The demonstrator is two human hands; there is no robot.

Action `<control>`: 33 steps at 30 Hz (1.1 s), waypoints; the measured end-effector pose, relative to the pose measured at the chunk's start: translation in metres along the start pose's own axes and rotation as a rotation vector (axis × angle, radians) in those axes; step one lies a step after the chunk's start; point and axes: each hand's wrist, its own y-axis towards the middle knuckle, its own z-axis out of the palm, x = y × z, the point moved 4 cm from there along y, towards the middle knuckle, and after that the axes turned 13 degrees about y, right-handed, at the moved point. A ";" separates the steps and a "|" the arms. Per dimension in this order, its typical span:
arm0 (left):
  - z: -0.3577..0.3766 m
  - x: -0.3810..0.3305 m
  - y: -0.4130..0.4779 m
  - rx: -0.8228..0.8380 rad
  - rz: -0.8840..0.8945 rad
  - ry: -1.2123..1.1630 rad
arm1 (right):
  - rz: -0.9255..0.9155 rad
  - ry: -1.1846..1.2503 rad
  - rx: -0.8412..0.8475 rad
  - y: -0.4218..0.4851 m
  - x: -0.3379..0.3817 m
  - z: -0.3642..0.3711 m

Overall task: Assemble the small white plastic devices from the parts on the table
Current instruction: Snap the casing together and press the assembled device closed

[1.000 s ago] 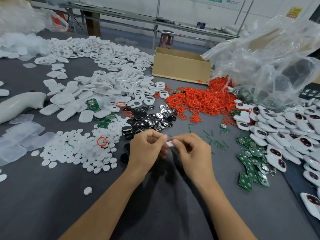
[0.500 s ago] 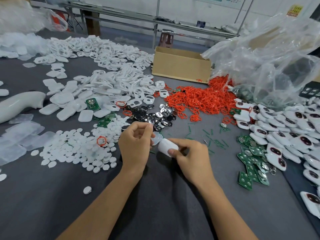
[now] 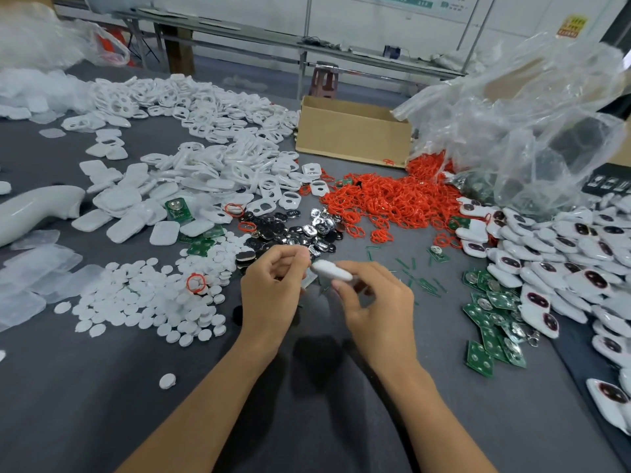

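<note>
The right hand (image 3: 377,303) pinches a white shell (image 3: 332,270) between thumb and fingers, its long axis running from hand to hand and dipping slightly rightward. The left hand (image 3: 269,288), fingers curled, meets the shell's left end; whether it holds a separate part I cannot tell. Just beyond the hands lie black-and-silver parts (image 3: 300,230), and to their right green boards (image 3: 491,308) on the desk (image 3: 307,421).

- Left hand (image 3: 269,295): bare, back of it in plain sight.
- Right hand (image 3: 379,308): bare as well, fingers (image 3: 372,271) slender.
- Left forearm (image 3: 211,397): bare all the way to the bottom edge.
- Right forearm (image 3: 430,411): same story, bare to the edge.
</note>
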 end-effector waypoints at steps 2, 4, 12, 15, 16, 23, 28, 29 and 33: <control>0.006 -0.004 -0.003 0.126 -0.017 -0.097 | -0.037 0.067 -0.058 0.000 0.000 -0.003; 0.012 -0.007 -0.007 0.267 -0.038 -0.213 | -0.042 0.071 -0.072 0.000 0.001 -0.003; 0.014 -0.009 -0.008 0.362 0.050 -0.180 | 0.497 0.676 -0.051 0.003 -0.016 -0.002; 0.015 -0.009 -0.009 0.383 0.109 -0.090 | 0.625 0.784 -0.048 0.002 -0.021 -0.002; 0.015 -0.009 -0.009 0.389 0.132 -0.055 | 0.674 0.818 -0.024 0.002 -0.023 -0.001; 0.019 -0.011 -0.014 0.456 0.197 0.070 | 0.721 0.768 0.066 0.000 -0.026 0.001; 0.018 -0.011 -0.014 0.463 0.219 0.089 | 0.723 0.740 0.108 -0.001 -0.026 0.005; 0.019 -0.011 -0.014 0.467 0.223 0.090 | 0.727 0.734 0.106 -0.001 -0.026 0.005; 0.022 -0.011 -0.019 0.500 0.234 0.073 | 0.758 0.693 0.055 -0.002 -0.031 -0.003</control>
